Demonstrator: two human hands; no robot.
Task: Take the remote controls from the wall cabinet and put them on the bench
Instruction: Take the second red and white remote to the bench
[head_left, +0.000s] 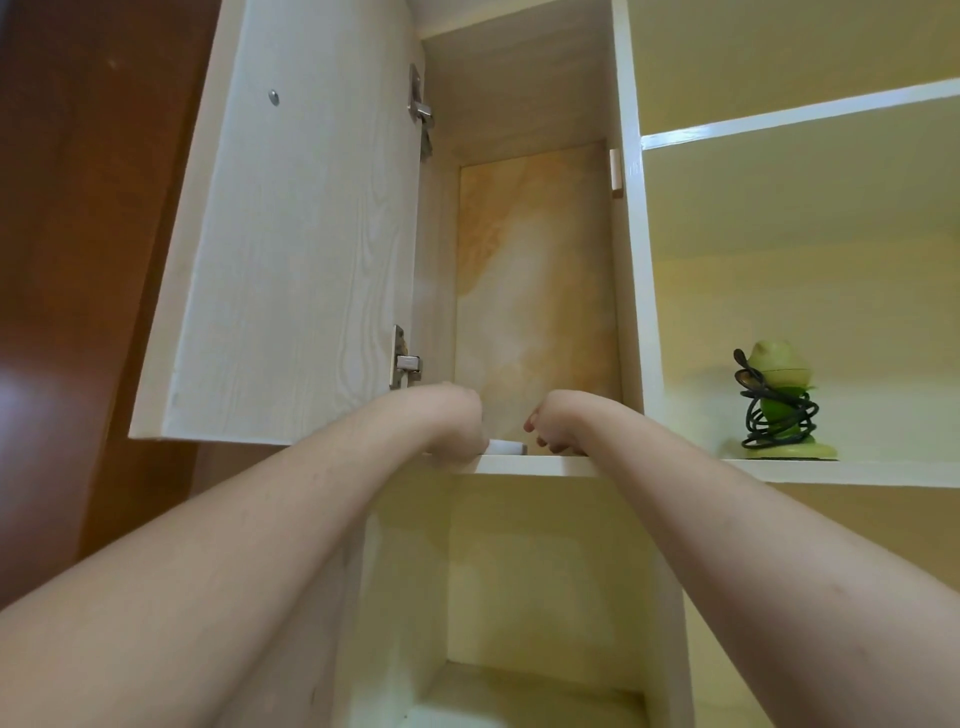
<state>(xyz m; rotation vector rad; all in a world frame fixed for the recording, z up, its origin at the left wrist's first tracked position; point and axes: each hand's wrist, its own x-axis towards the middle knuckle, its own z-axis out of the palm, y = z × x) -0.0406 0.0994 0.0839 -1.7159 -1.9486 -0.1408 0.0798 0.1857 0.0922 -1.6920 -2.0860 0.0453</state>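
Note:
The wall cabinet (524, 465) stands open above me, its door (291, 234) swung out to the left. Both my arms reach up onto its bottom shelf. My left hand (452, 421) is curled over the left end of a white remote control (506, 447) that lies on the shelf just behind the front edge. My right hand (558, 423) hovers at the remote's right end with its fingers bent downward; whether it touches the remote I cannot tell. Most of the remote is hidden by the shelf edge and my hands.
Open shelves (800, 117) adjoin the cabinet on the right; a green lamp-like object wrapped in black cable (779, 410) stands there. A lower compartment (524, 597) opens beneath the shelf. A brown wooden surface (78, 260) is at the left.

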